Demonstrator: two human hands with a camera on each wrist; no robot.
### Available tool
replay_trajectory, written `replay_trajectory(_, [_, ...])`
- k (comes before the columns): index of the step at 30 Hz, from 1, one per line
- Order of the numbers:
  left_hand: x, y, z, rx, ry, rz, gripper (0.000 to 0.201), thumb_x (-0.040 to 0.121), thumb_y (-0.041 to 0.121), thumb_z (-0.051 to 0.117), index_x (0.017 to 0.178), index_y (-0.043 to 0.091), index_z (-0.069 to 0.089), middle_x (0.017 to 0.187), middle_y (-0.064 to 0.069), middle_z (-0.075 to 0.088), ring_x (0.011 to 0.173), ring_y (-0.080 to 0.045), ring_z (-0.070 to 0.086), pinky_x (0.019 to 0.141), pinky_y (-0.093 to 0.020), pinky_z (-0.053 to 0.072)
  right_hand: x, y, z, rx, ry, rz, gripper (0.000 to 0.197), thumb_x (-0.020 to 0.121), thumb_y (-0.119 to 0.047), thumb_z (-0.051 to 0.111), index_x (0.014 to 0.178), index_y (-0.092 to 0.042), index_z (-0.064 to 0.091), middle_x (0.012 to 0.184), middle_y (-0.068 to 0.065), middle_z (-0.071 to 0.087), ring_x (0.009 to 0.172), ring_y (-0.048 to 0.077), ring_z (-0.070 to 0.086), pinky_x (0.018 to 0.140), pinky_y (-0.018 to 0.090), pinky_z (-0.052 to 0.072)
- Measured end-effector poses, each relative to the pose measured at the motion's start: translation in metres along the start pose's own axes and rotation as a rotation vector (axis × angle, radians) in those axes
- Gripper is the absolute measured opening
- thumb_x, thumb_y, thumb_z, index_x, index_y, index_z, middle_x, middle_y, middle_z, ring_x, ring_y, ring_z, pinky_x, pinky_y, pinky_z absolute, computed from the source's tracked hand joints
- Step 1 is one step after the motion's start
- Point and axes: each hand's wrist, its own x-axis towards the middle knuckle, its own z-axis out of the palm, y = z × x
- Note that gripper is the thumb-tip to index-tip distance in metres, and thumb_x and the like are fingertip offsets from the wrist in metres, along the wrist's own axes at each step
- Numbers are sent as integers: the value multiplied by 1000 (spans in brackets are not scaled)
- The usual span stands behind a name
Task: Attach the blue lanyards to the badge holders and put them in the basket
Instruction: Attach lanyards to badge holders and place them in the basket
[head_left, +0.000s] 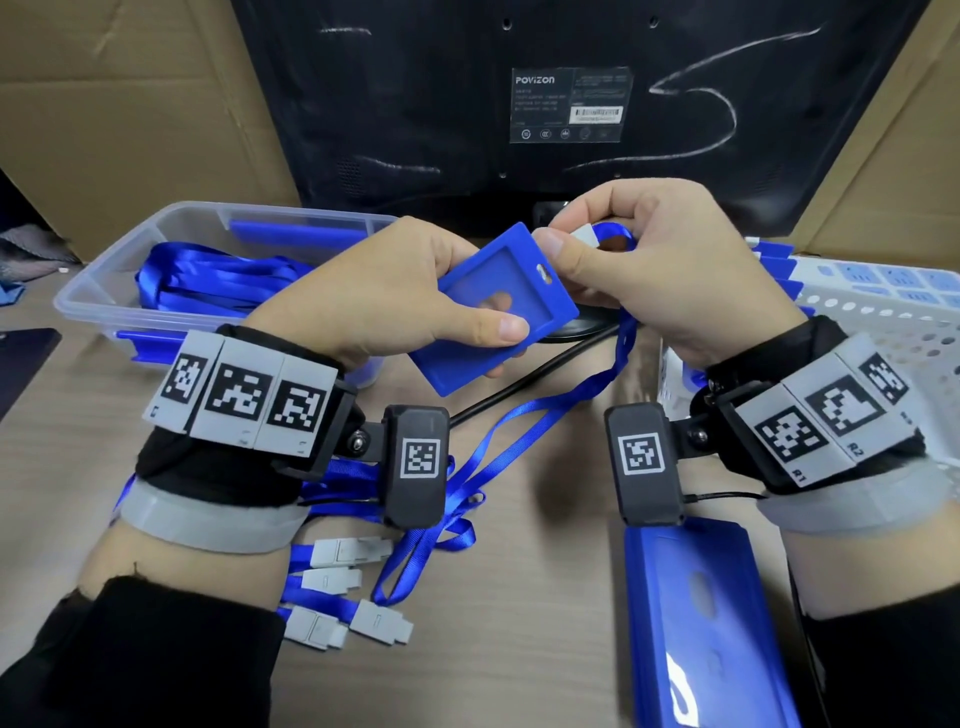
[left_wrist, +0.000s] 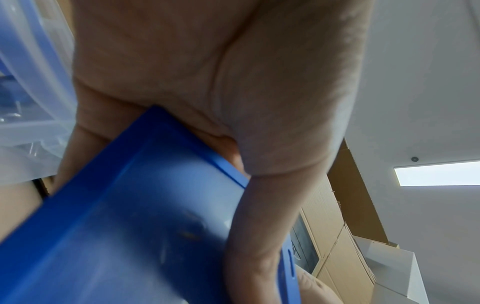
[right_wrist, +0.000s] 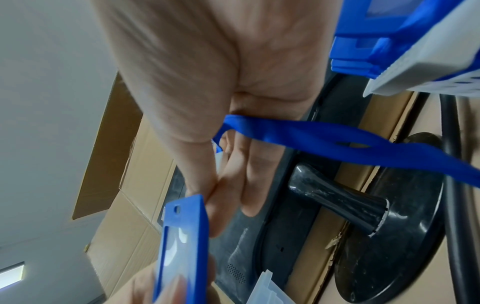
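My left hand (head_left: 415, 291) grips a blue badge holder (head_left: 498, 306) above the table, thumb on its front and fingers behind; the same holder (left_wrist: 124, 226) fills the left wrist view. My right hand (head_left: 639, 260) pinches the white clip (head_left: 587, 236) of a blue lanyard (head_left: 561, 410) just beside the holder's slot (head_left: 544, 272). The lanyard strap (right_wrist: 324, 142) trails down from the hand to the table. In the right wrist view the holder (right_wrist: 184, 236) stands edge-on below my fingers (right_wrist: 233, 185).
A clear bin (head_left: 104, 280) of blue lanyards sits at the left. A white perforated basket (head_left: 883, 322) with badge holders stands at the right. Several loose lanyards with white clips (head_left: 348, 577) and another holder (head_left: 696, 623) lie near me. A monitor (head_left: 519, 104) stands behind.
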Motion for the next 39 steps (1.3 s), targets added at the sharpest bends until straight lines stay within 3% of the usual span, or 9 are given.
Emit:
replay_trajectory(4, [1, -1, -1, 5, -3, -4, 26, 90, 23, 81, 99, 0, 73, 85, -9, 80, 84, -18, 78, 83, -23, 60, -1, -2, -1, 102, -31, 17, 7, 92, -16, 79, 89, -13, 73, 71, 4, 74, 67, 15, 71, 72, 27, 61])
replay_trajectory(13, [-1, 2, 0, -17, 5, -4, 20, 90, 20, 80, 98, 2, 75, 84, -7, 80, 79, -14, 77, 73, -15, 54, -1, -2, -2, 117, -74, 12, 7, 92, -16, 79, 91, -11, 73, 69, 3, 71, 66, 15, 69, 72, 28, 61])
replay_trajectory(18, [0, 1, 1, -19, 7, -9, 23, 88, 19, 82, 96, -1, 75, 83, -10, 80, 88, -27, 77, 87, -32, 60, -1, -2, -1, 53, -106, -5, 10, 90, -23, 80, 93, -15, 75, 81, 11, 75, 72, 19, 72, 71, 31, 62])
replay_trajectory(24, [-1, 2, 3, -94, 29, -21, 17, 85, 12, 83, 88, -1, 73, 78, -15, 78, 74, -25, 77, 71, -24, 60, -1, -2, -1, -4, -117, -7, 5, 97, -18, 75, 93, -15, 76, 78, 10, 74, 70, 19, 69, 71, 33, 63])
replay_trajectory(28, [0, 0, 3, -71, 28, -11, 25, 82, 13, 86, 92, -6, 72, 83, -21, 77, 82, -33, 78, 82, -36, 62, -1, -1, 0, -58, -130, 7, 8, 99, -13, 71, 93, -15, 76, 63, -4, 67, 62, 12, 63, 69, 32, 61])
replay_trajectory(31, [0, 1, 3, -43, 32, -9, 23, 81, 17, 88, 88, 0, 74, 84, -19, 77, 82, -27, 76, 92, -44, 59, -1, -2, 1, -61, -126, 22, 8, 98, -16, 72, 92, -15, 76, 60, -5, 66, 63, 13, 64, 72, 35, 63])
replay_trajectory(34, [0, 0, 3, -61, 30, -23, 21, 82, 16, 87, 89, 1, 74, 83, -18, 78, 84, -30, 78, 89, -41, 61, -1, -3, 0, -46, -120, 24, 11, 96, -23, 74, 89, -15, 76, 65, 2, 68, 64, 15, 66, 70, 33, 62])
replay_trajectory(37, [0, 0, 3, -47, 29, -29, 22, 83, 17, 87, 89, 0, 73, 81, -15, 78, 81, -22, 77, 83, -33, 61, -2, -4, 0, -31, -140, 29, 12, 96, -24, 74, 90, -14, 76, 73, 14, 71, 67, 20, 68, 72, 36, 63])
replay_trajectory(39, [0, 0, 3, -59, 31, -31, 21, 84, 15, 85, 88, -1, 73, 79, -16, 78, 78, -21, 76, 79, -29, 61, -2, -4, 0, -29, -140, 36, 13, 96, -25, 74, 92, -12, 77, 71, 11, 71, 68, 19, 68, 71, 34, 63])
